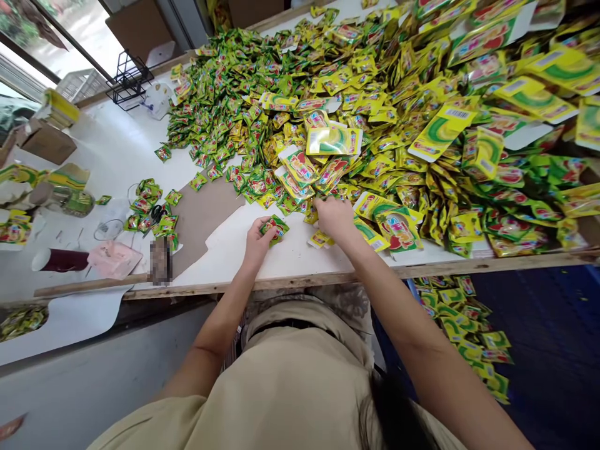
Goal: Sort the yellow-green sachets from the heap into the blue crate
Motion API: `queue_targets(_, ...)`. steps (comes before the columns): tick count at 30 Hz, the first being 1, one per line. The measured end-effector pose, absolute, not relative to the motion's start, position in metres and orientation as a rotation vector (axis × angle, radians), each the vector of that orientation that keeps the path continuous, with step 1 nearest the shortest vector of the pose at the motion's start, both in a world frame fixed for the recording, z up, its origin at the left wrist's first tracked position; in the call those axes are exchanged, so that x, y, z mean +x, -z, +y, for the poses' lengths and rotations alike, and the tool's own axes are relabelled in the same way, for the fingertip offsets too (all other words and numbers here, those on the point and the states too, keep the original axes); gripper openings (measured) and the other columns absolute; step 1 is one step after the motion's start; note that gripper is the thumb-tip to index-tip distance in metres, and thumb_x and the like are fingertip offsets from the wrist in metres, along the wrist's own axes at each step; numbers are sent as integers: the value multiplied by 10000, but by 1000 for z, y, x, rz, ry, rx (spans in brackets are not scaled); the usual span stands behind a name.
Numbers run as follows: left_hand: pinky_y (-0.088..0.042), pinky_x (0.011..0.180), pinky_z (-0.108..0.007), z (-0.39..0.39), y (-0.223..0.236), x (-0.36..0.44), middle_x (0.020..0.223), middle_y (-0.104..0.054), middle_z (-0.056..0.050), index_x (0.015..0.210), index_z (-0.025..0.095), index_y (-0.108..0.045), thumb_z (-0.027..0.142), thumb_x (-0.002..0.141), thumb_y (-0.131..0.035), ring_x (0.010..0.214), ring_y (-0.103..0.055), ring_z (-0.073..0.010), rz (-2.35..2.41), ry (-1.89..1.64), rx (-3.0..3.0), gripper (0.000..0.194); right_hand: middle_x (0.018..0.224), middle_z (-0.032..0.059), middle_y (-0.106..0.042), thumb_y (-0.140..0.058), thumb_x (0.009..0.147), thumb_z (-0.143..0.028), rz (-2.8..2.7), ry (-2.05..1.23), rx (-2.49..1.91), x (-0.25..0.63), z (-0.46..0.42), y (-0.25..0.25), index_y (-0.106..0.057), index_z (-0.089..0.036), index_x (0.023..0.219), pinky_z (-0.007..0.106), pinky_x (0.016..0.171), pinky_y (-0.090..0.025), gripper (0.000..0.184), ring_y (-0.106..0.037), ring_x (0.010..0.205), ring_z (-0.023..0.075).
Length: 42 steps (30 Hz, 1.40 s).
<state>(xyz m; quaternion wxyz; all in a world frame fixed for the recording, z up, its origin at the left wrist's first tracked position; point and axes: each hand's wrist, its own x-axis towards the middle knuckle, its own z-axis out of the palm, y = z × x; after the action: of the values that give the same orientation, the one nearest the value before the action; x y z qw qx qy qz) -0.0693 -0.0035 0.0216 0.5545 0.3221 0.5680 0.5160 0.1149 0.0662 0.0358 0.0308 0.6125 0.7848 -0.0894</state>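
Note:
My left hand [257, 240] is closed on a small green sachet [276, 230], pinched between thumb and fingers just above the white tabletop [234, 262]. To its right, my right hand [334, 217] is curled at the near edge of a large heap of green and yellow sachets [262, 125]. Its fingertips are partly hidden, so what they grip cannot be made out. Just beyond that hand lie flat printed cartons [300, 165]. More yellow and green cartons [398, 228] rest right of my right wrist.
Brown cardboard [201, 212] lies flat left of my left hand. Farther left are a small group of sachets [147, 197], a clear jar [70, 199], a dark red cup [60, 259] and a black wire rack [129, 78]. Below the table's right edge, a blue bin [539, 337] holds packets.

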Motion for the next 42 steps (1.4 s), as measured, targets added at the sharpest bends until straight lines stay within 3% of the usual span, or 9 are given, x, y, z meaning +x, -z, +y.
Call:
queue_targets(4,-558,598,-300,-8,-17,-68,854,-619,-19,974,171,-547,315,608,-746,709,-600,-131,1368,-1189,684,441,1038,196,-581,-600,786,-301,2453,254,1904,112,54,-30,-553,-97,1100,360,775,-338,377,-548,951,308)
queue_targets(9,-554,610,-267,-9,-16,-60,903,-626,-19,991,177,-547,328,596,-764,716,-592,-110,1341,-1165,659,476,981,185,-596,-457,812,-144,2536,386,2060,113,51,-29,-578,-79,1046,356,766,-360,271,-548,894,276)
queue_targets(16,-547,645,-280,-9,-25,-48,913,-649,-54,990,172,-585,618,757,-569,780,-623,-145,1272,-1147,667,503,712,5,-566,-503,789,-248,2760,1635,1909,121,34,-37,-588,-194,797,274,615,-415,101,-513,677,166)
queue_targets(19,-534,658,-281,-10,-29,-43,922,-654,-76,997,164,-600,694,789,-451,805,-630,-166,1241,-1132,710,589,602,-45,-491,-595,725,-324,2582,1904,1943,114,21,-27,-527,-212,761,250,532,-398,136,-458,566,133)
queue_targets(25,-491,783,-278,-12,-34,-46,993,-631,-43,1113,200,-554,402,679,-747,867,-601,-161,1282,-977,1113,516,572,-65,-477,-639,658,-302,2369,2166,1948,112,18,-8,-485,-213,741,255,498,-428,196,-488,516,123)
queue_targets(29,-472,849,-316,-11,-38,-51,1035,-617,-54,1105,192,-541,251,668,-738,935,-588,-188,1315,-887,1306,483,800,27,-618,-636,700,-346,2446,2023,2033,121,16,-16,-551,-183,879,301,593,-498,256,-592,672,164)
queue_targets(33,-448,906,-347,-12,-43,-45,1081,-583,-70,1112,193,-515,170,659,-712,1024,-556,-215,1317,-773,1549,494,1250,141,-548,-657,698,-239,2821,1600,1792,129,9,-36,-435,-196,1307,352,772,-500,650,-585,1025,241)
queue_targets(38,-481,751,-324,-22,-44,-28,1054,-522,-69,1148,183,-442,222,655,-734,831,-564,-165,1275,-675,1584,573,966,57,-689,-518,707,-56,2720,1458,1636,140,-1,-50,-443,-220,1345,303,727,-472,663,-639,843,216)
queue_targets(42,-493,729,-325,-20,-46,-21,1213,-462,-118,1212,216,-393,306,619,-778,867,-582,-170,1162,-617,1529,713,966,52,-695,-517,734,-103,2766,1438,1820,176,-10,-49,-611,-205,1135,307,727,-475,425,-634,820,207)
